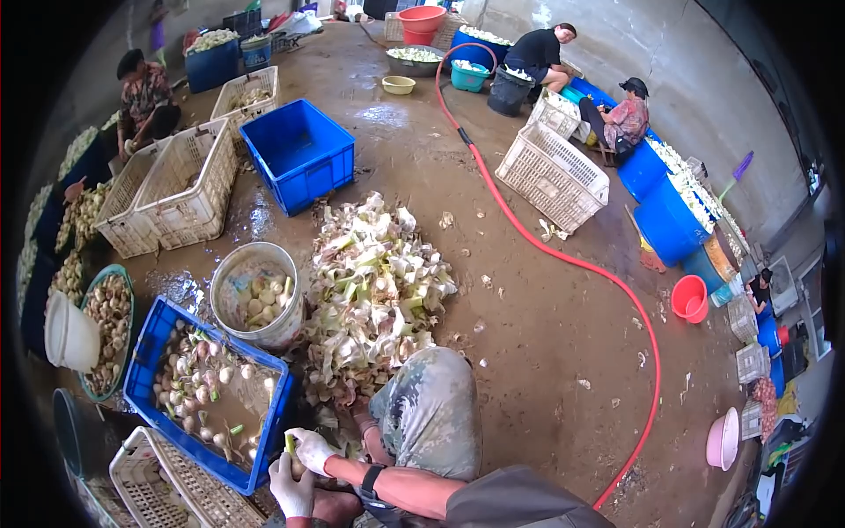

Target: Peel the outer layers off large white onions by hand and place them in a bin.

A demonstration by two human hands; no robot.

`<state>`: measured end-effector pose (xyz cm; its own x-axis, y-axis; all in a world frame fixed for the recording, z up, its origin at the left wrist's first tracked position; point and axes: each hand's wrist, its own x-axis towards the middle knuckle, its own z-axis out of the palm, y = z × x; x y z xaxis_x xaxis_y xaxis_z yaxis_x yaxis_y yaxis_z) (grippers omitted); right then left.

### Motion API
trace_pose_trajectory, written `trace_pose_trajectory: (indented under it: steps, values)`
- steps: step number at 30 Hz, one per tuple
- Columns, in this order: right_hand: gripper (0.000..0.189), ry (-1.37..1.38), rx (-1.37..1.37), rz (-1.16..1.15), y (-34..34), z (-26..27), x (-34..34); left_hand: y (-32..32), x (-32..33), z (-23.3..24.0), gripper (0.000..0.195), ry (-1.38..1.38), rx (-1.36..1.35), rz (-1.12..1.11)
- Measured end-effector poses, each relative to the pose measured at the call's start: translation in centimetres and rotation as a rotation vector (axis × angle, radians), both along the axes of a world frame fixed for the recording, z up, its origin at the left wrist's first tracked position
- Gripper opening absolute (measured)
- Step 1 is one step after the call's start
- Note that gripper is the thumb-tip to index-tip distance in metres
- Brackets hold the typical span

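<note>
At the bottom of the head view, my left hand (290,490), in a white glove, grips a garlic bulb (298,467) with a short green stem. My right hand (311,450), also gloved, is at the stem beside it; whether it holds a tool is hidden. Just left of both hands lies a blue plastic crate (146,383) holding water and loose bulbs with cut stems. A white bucket (221,310) behind it contains peeled bulbs. Beyond my bent knee rises a heap of peeled husks and leaves (379,284).
A red hose (561,254) curves across the wet floor at right. An empty blue crate (323,168) and white plastic crates (191,191) stand ahead at left. Another white crate (551,178) stands ahead at right. Several people sit farther off beside blue tubs (670,221).
</note>
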<state>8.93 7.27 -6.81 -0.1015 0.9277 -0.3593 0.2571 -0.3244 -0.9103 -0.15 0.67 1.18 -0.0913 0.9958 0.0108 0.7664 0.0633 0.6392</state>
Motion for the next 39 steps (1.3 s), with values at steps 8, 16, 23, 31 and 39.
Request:
trace_pose_trajectory:
  steps: [8,16,23,31,39]
  values:
    - [0.039,0.157,-0.041,-0.041,-0.6,1.2,-0.2,0.3,-2.6,-1.8,0.026,-1.428,-0.336,0.255]
    - [0.035,0.426,-0.207,0.031,-0.7,3.3,-0.2,0.4,-2.5,-2.1,0.05,-1.577,-0.469,0.506]
    - [0.029,0.197,0.072,-0.017,-0.3,3.2,-0.1,0.8,-0.8,-0.8,0.019,-1.374,-0.132,0.468]
    - [0.031,0.164,-0.059,-0.035,0.0,1.9,0.9,0.2,-2.1,-3.7,0.031,-0.925,-0.139,0.358]
    - [0.036,0.064,0.057,0.03,0.0,2.7,0.9,-0.5,-2.8,-3.6,0.033,-1.107,-0.233,0.323]
